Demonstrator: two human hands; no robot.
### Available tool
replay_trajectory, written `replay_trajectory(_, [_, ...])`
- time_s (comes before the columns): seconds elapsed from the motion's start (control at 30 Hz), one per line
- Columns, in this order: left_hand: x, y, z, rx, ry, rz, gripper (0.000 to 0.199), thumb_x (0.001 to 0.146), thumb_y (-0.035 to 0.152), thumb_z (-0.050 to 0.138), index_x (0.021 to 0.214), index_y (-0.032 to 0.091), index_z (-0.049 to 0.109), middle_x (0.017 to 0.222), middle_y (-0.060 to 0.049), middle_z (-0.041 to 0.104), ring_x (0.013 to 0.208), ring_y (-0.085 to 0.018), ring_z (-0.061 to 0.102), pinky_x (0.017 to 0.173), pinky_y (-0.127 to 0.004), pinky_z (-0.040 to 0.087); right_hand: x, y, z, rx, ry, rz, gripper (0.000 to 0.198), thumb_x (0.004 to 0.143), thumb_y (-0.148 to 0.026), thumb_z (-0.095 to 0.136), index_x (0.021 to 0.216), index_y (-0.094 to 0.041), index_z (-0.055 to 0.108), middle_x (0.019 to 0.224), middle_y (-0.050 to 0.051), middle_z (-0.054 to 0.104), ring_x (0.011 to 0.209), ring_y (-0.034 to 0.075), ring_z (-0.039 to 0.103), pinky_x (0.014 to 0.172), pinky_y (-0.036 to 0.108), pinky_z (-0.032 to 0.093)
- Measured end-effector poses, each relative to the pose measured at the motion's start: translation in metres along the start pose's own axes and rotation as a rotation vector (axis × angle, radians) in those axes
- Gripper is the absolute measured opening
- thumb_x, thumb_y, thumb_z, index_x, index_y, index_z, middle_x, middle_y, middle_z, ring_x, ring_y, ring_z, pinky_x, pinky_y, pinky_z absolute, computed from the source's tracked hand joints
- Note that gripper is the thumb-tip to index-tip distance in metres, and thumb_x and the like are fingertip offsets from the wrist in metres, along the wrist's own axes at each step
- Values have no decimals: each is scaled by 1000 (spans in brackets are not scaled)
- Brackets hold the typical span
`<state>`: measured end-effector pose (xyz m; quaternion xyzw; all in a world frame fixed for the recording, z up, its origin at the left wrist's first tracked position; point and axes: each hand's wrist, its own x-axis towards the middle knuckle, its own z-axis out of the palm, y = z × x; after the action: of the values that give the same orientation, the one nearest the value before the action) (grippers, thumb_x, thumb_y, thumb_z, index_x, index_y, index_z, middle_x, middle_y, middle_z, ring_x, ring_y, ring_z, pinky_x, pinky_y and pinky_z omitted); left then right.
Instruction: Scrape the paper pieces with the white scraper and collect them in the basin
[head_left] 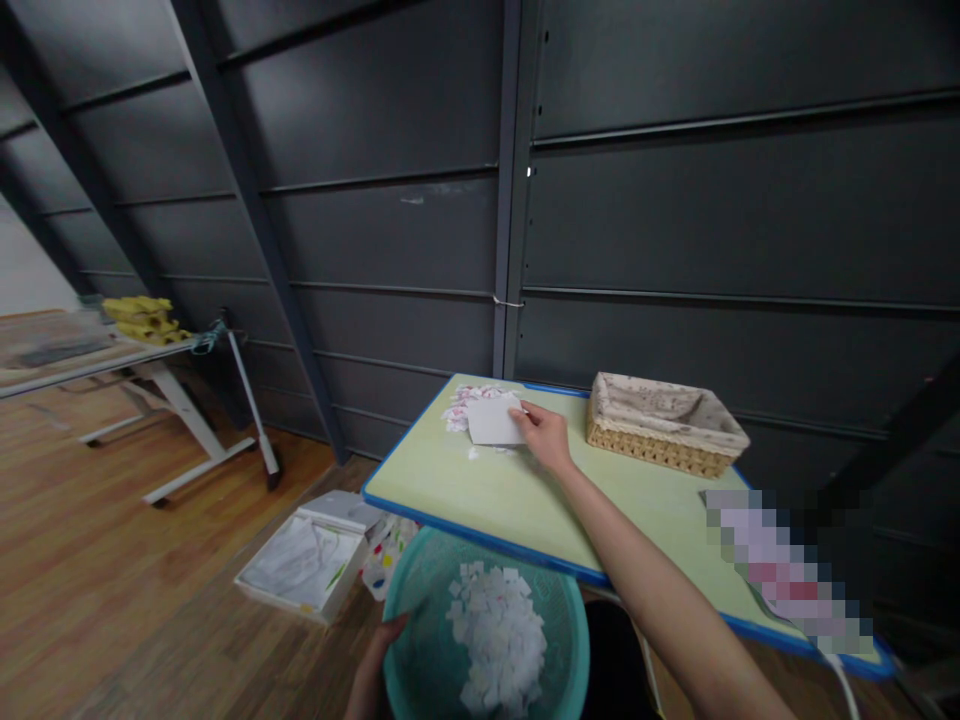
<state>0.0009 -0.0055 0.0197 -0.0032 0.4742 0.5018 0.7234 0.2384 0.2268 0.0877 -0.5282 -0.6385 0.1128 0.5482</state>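
Observation:
My right hand [546, 437] pinches the right edge of a white card [495, 421] above the far left part of the table. Beneath and behind the card lies a spread of small paper pieces [457, 408] with reddish marks. My left hand [391, 632] grips the left rim of a teal plastic basket [577, 640] just below the table's front edge; most of its fingers are hidden. Many small white paper squares [499, 630] are heaped inside the basket.
The pale green table [427, 475] has a blue edge. A lined wicker basket [660, 455] stands at its back right, near a pixelated item [787, 575]. An open white box [300, 565] is on the floor at left. A dark panel wall [390, 230] rises behind.

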Motion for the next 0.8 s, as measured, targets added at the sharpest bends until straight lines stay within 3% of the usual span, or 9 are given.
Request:
replay_trajectory(0.1, [-1,2,3,73,88,2,90,68,20,72,146,11,29,111,-15,74,109,-38,63,101,-55,43,-2,-1,3,-2,-18,-18,34,84,-41,57,103,-20,74,107,7,71,95,27,69,86,38,52])
replay_trajectory(0.27, [7,2,0,19,107,-17,78,72,24,68,142,9,38,103,-16,77,102,-37,67,99,-52,45,-1,-3,-1,14,31,-25,36,82,-44,56,101,-19,75,103,9,72,92,29,69,83,40,52])
replay_trajectory(0.43, [9,2,0,23,184,-31,84,69,27,71,144,11,35,97,-12,79,95,-36,70,95,-50,49,-1,-3,0,40,-13,-12,38,80,-45,59,100,-17,75,100,11,73,90,30,70,82,41,52])
replay_trajectory(0.53, [2,3,5,-3,149,-12,87,67,23,73,145,16,35,100,-11,79,95,-36,70,95,-50,49,-1,-2,2,91,-25,3,40,78,-46,62,100,-14,75,102,13,72,92,30,69,84,40,52])
replay_trajectory(0.63, [-4,4,9,-27,106,-22,88,67,25,72,145,13,34,102,-15,77,97,-37,69,96,-51,48,0,-1,4,119,-19,9,43,79,-47,61,103,-14,74,107,13,70,97,30,68,88,40,50])
replay_trajectory(0.8, [-4,4,10,-12,145,-3,81,71,27,67,143,10,35,97,-15,79,96,-36,70,95,-50,48,1,2,4,110,-79,10,42,78,-47,61,99,-13,75,103,14,72,95,32,68,85,43,51])
